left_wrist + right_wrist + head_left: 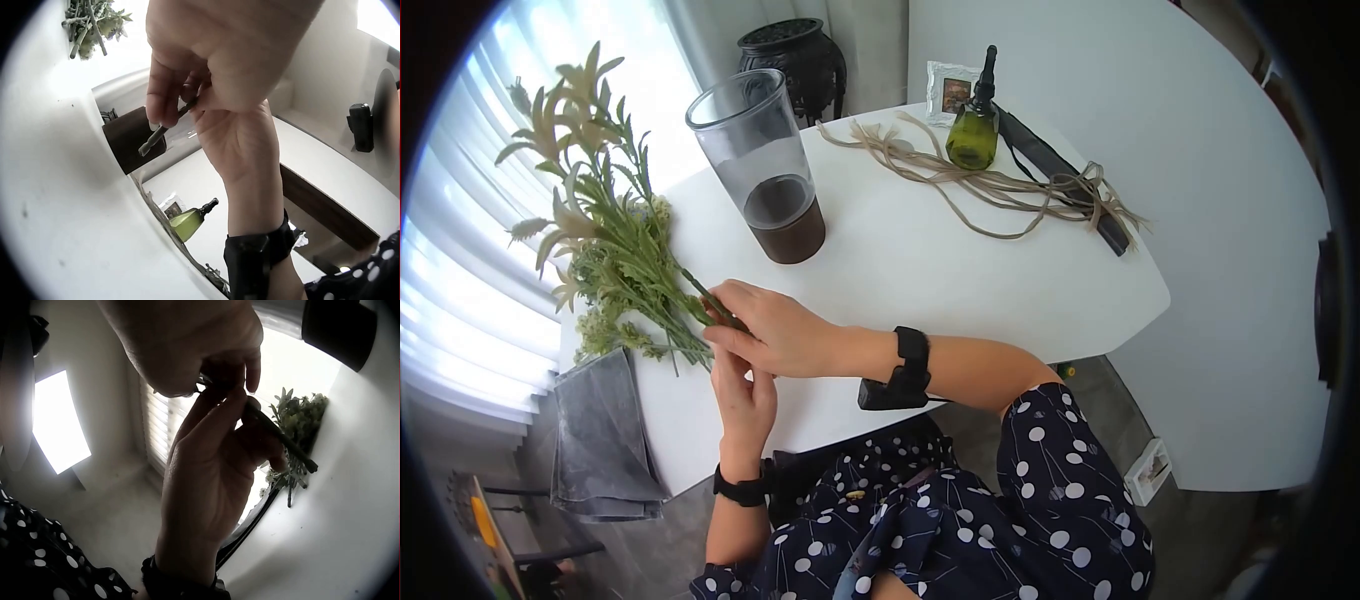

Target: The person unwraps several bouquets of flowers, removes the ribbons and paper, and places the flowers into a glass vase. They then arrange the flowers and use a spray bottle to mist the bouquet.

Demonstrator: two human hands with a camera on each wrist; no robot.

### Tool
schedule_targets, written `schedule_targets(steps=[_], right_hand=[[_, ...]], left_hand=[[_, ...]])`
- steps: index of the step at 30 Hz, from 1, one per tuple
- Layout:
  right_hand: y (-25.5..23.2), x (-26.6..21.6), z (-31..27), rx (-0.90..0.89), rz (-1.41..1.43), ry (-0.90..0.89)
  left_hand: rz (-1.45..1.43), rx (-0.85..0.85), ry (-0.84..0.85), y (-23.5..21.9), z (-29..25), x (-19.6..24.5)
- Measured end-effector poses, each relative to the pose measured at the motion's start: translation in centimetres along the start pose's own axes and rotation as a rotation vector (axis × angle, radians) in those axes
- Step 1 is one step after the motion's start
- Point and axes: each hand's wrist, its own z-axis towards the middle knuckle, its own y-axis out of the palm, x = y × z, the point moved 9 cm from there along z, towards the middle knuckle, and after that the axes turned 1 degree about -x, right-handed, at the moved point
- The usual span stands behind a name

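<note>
Both hands meet on one dark green stem point(695, 284) at the table's left side. From the right, the right hand point(775, 330) pinches it with thumb and fingers; just below, the left hand point(744, 400) has its fingers curled about the lower part. Pale lily-like flowers point(580, 130) top this stem, over a pile of green sprigs point(615, 265). In the left wrist view, the stem's cut end point(147, 147) sticks out past the left hand point(219, 56). The right wrist view shows the stem point(281, 439) between the fingers, their exact contacts partly hidden.
A tall clear vase with a dark base point(790, 235) stands behind the hands. Further right lie beige strands point(1000, 232) and a long dark object point(1050, 165), beside a green bottle point(973, 140) and picture frame point(941, 100). Grey cloth point(605, 440) hangs over the left edge.
</note>
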Motion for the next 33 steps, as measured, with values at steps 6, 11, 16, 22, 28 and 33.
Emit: schedule_targets(steps=[6, 11, 16, 22, 28, 33], right_hand=[[-2.5, -2.5, 1.6, 0.177, -0.195, -0.194], [-4.0, -4.8, 3.2, 0.208, -0.24, -0.226], [-6.8, -7.6, 5.6, 0.216, -0.29, -0.286], [-11.0, -7.4, 8.0, 0.212, -0.237, -0.134], [-14.2, -9.1, 8.9, 0.242, -0.236, 0.125], [-14.6, -8.8, 8.3, 0.266, -0.156, 0.126]], left_hand=[[0.06, -0.012, 0.043, -1.5, 3.0, 1.1], [0.155, -0.078, 0.153, -2.1, 5.5, 2.4], [-0.331, -0.089, 0.074, -2.0, 8.9, 3.5], [-0.344, -0.072, 0.055, -1.7, 12.5, 5.2], [-0.186, -0.108, 0.106, -0.9, 13.8, 6.1], [-0.154, -0.158, 0.093, -0.2, 12.8, 4.9]])
